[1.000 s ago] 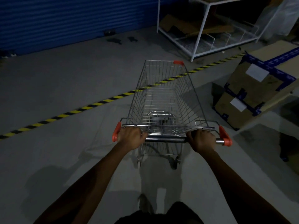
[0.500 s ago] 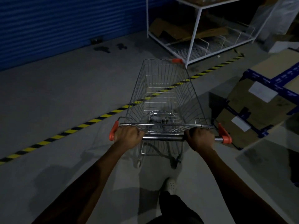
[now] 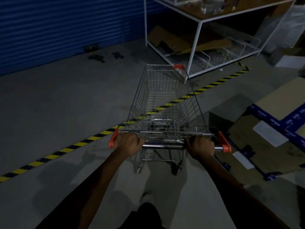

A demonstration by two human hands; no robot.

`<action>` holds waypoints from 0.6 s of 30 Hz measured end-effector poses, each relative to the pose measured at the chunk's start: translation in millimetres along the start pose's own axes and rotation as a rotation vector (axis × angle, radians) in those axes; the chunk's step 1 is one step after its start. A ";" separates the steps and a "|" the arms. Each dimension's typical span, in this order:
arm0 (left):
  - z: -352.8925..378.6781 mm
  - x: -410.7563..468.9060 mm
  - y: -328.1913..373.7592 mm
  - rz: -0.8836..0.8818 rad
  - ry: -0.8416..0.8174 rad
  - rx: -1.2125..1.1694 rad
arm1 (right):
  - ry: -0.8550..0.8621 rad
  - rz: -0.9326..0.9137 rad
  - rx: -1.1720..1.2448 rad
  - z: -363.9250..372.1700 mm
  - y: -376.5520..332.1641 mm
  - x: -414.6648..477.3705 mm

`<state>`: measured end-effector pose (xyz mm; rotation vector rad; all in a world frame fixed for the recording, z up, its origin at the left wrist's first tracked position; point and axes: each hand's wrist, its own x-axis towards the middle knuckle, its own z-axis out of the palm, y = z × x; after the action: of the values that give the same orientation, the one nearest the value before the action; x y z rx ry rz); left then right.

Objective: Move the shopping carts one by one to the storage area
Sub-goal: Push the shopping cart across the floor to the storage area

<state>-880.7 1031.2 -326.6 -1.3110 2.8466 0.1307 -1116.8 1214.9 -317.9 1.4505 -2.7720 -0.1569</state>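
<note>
One floor (image 3: 66, 104): grey concrete, yellow-black tape (image 3: 54, 155) crossing diagonally.
Upper left: blue ribbed shutter (image 3: 66, 30).
Cart (image 3: 189, 106): tapered wire mesh.
Hands: left hand (image 3: 129, 144) and right hand (image 3: 200, 147), apart, clamped on chrome handle (image 3: 162, 146).

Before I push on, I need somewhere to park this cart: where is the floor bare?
Bare concrete floor lies left of the cart, between the blue shutter and the striped line, and again on its near side. Crowded: taped cardboard boxes close on the right, white rack at the cart's front right corner.
</note>
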 end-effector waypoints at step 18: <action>-4.2 339.4 97.2 0.007 0.017 -0.031 | 0.025 -0.046 0.011 -1.4 131.9 343.6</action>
<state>-1175.2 836.4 -328.6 -1.3142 2.8754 0.1646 -1421.0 1007.7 -317.4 1.5087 -2.7251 -0.1231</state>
